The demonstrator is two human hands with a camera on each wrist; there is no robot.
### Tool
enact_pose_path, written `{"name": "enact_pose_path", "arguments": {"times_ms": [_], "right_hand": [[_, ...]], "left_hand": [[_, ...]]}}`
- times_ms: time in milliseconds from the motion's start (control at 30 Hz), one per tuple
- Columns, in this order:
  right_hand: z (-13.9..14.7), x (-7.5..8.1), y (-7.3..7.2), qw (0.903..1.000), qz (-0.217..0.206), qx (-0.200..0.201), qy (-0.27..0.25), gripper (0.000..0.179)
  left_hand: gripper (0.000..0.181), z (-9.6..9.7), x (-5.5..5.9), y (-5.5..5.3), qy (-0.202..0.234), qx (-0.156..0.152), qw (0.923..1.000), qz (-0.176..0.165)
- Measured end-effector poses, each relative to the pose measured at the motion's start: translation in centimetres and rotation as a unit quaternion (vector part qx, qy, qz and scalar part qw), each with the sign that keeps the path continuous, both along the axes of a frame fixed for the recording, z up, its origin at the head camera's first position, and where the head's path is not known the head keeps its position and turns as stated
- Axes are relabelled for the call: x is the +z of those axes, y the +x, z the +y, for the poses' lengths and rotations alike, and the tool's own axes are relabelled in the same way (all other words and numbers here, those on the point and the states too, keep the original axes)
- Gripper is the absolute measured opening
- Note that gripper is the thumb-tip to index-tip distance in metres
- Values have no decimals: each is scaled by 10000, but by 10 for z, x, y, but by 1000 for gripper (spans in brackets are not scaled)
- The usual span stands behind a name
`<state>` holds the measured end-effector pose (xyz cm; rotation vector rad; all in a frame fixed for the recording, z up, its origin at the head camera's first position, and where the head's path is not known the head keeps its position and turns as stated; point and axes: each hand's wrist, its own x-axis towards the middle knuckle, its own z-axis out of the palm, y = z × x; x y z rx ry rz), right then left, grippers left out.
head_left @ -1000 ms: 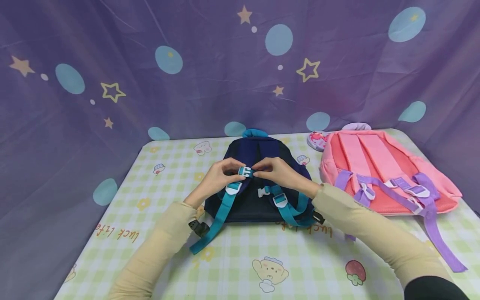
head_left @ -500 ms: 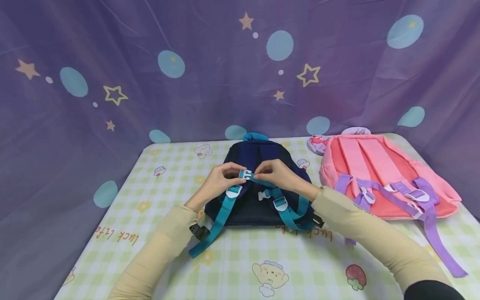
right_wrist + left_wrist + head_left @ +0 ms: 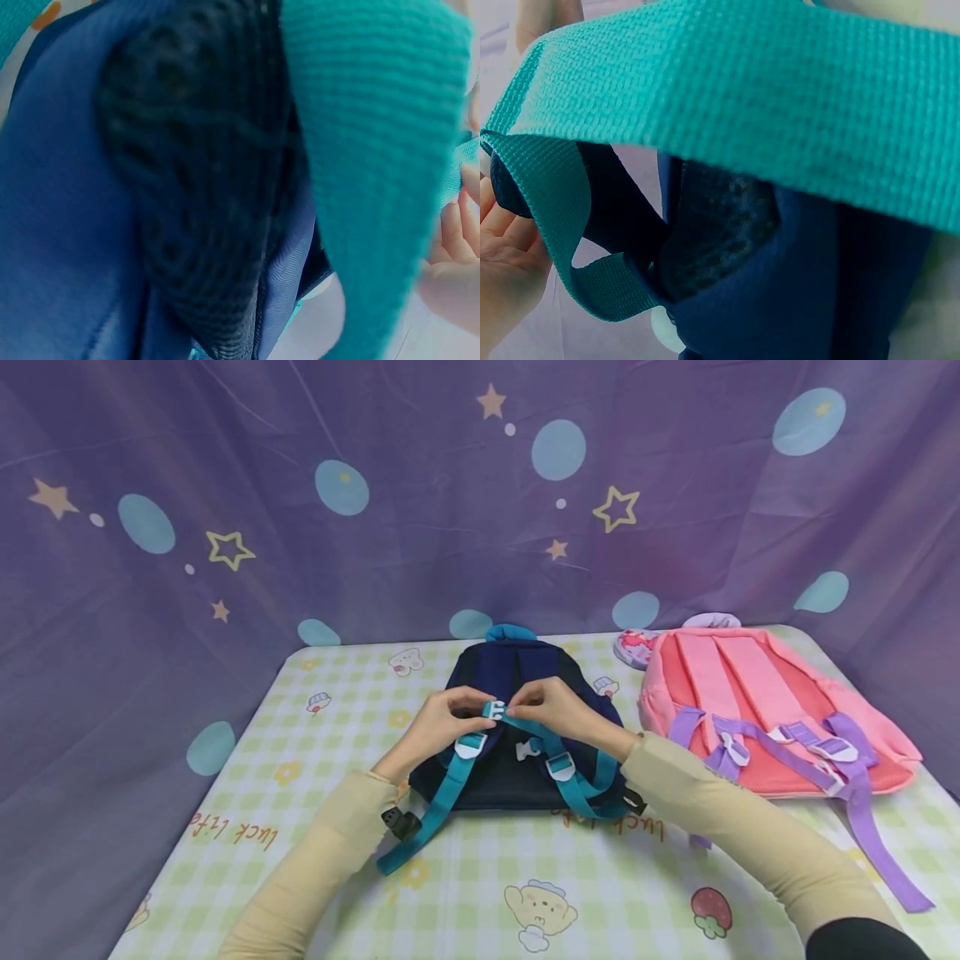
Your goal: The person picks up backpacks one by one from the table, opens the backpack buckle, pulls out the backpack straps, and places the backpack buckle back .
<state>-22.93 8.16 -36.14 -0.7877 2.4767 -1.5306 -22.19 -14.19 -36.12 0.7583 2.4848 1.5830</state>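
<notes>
In the head view, a dark navy backpack (image 3: 495, 785) lies back side up on the table with teal webbing straps. Over its middle, my left hand (image 3: 438, 727) pinches a white plastic buckle (image 3: 495, 710) between thumb and fingers. Just right of the buckle, my right hand (image 3: 558, 710) pinches the teal strap (image 3: 534, 727), which runs from the buckle toward the lower right. A loose white buckle piece (image 3: 527, 750) sits below on another teal strap. Teal webbing (image 3: 735, 90) fills much of the left wrist view; in the right wrist view a strap (image 3: 375, 165) partly covers the fingers (image 3: 454, 232).
To the right lies a pink backpack (image 3: 738, 693) with purple straps (image 3: 862, 802), one hanging toward the front. A small pink patterned item (image 3: 636, 648) is beside it. Checked cloth (image 3: 337, 827) covers the table, and a purple curtain (image 3: 450, 510) stands behind.
The buckle and my left hand have shifted slightly right. More of the teal strap shows between the buckle and below my right hand. The camera tilted a little.
</notes>
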Motion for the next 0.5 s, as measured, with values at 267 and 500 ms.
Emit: {"name": "enact_pose_path", "arguments": {"times_ms": [267,500], "right_hand": [[3,-2,0,9994,235,117,-205,12],[0,-1,0,9999,51,-107,-23,12]], "left_hand": [[29,2,0,-1,-63,12,10000,-16],[30,1,0,-1,-144,10,9999,-69]]}}
